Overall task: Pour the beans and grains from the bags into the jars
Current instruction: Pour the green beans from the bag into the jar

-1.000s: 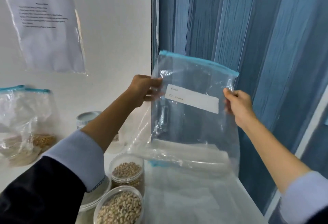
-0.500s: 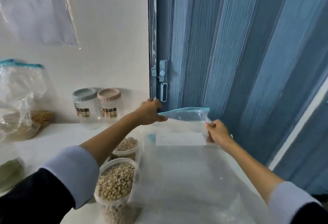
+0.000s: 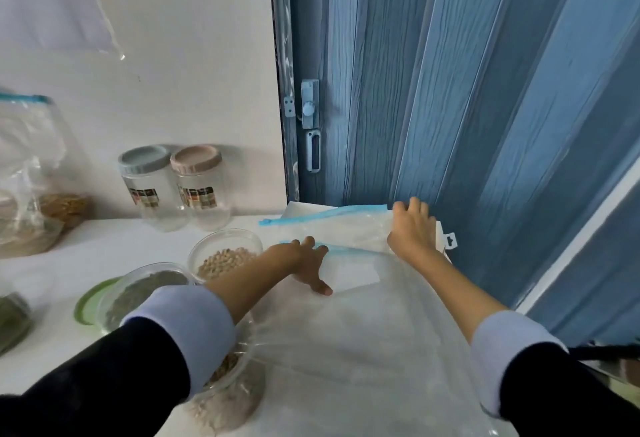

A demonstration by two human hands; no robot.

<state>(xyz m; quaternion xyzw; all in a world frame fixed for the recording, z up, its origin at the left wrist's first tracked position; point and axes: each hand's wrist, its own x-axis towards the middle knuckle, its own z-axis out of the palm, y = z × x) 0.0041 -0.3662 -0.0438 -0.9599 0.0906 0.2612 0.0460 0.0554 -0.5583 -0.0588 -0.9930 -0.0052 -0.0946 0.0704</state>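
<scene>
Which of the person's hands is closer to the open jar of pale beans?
Left. The left hand lies flat on the empty bag, just right of the open jar of pale beans. The right hand rests farther right, by the bag's blue zip edge.

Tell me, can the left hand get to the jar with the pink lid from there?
Probably yes. The left hand lies flat on the empty bag, holding nothing. The pink-lidded jar stands by the wall, and only the low open jar of beans sits between; the hand could pass over it.
</scene>
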